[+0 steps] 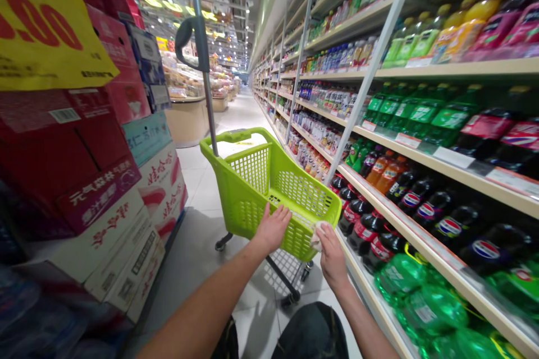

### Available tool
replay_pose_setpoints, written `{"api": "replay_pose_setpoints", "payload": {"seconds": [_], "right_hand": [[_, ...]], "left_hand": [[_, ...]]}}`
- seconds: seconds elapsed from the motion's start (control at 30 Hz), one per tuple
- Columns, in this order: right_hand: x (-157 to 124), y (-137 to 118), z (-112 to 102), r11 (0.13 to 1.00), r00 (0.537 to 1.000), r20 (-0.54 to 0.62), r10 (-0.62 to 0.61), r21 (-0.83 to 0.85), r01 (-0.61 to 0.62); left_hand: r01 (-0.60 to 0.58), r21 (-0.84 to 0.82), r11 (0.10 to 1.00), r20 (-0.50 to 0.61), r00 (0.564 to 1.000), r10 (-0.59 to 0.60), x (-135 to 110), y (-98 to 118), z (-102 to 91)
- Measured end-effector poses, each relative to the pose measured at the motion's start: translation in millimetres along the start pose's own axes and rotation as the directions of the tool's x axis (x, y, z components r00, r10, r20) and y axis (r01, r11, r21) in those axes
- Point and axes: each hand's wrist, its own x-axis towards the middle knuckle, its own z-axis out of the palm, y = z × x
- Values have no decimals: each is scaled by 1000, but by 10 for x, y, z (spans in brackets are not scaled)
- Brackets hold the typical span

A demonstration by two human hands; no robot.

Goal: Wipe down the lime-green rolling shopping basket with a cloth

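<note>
A lime-green plastic shopping cart stands upright in the aisle before me, its perforated basket holding nothing that I can see. My left hand rests on the near rim of the basket, fingers stretched out over the edge. At the basket's near right corner, my right hand presses a crumpled whitish cloth against the rim, fingers closed on it. From the cart's far left corner rises a grey pole with a dark handle. Part of the cloth is hidden behind the right fingers.
Shelves of drink bottles line the right side, close to the cart. Stacked drink cartons rise on the left under a yellow price sign. Tiled floor runs down the aisle past a round display stand.
</note>
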Motion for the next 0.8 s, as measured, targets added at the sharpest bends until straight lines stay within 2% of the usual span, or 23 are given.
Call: {"api": "replay_pose_setpoints", "payload": {"seconds": [0.07, 0.13, 0.23, 0.33, 0.4, 0.47, 0.57, 0.63, 0.7, 0.8], "right_hand": [[54, 3, -5, 997, 996, -47, 71, -13, -72], [139, -98, 72, 995, 990, -93, 102, -9, -103], [185, -331, 325, 999, 998, -67, 8, 31, -6], [-6, -404, 529, 993, 994, 5, -108, 55, 108], [-193, -319, 502, 990, 991, 33, -132, 51, 130], [-287, -186, 334, 992, 992, 42, -117, 43, 115], [-152, 1, 15, 997, 998, 4, -66, 33, 66], [-7, 100, -85, 999, 998, -51, -27, 18, 28], [37, 181, -45, 1000, 998, -69, 9, 2, -8], [-64, 237, 157, 1000, 999, 38, -14, 24, 13]], "left_hand": [[45, 30, 999, -5, 999, -45, -23, -134, -33], [125, 74, 989, -12, 992, -124, -50, -274, -55], [140, 111, 984, -31, 990, -137, -91, -395, -49], [122, 124, 985, -60, 992, -116, -141, -441, -22], [140, 139, 980, -85, 988, -129, -181, -485, -8], [143, 156, 977, -107, 986, -127, -217, -543, 3], [118, 160, 980, -116, 988, -100, -236, -590, 17], [135, 147, 980, -111, 987, -119, -222, -566, 14], [151, 134, 979, -98, 986, -138, -199, -513, -3], [175, 121, 977, -63, 984, -168, -178, -432, -50]]}}
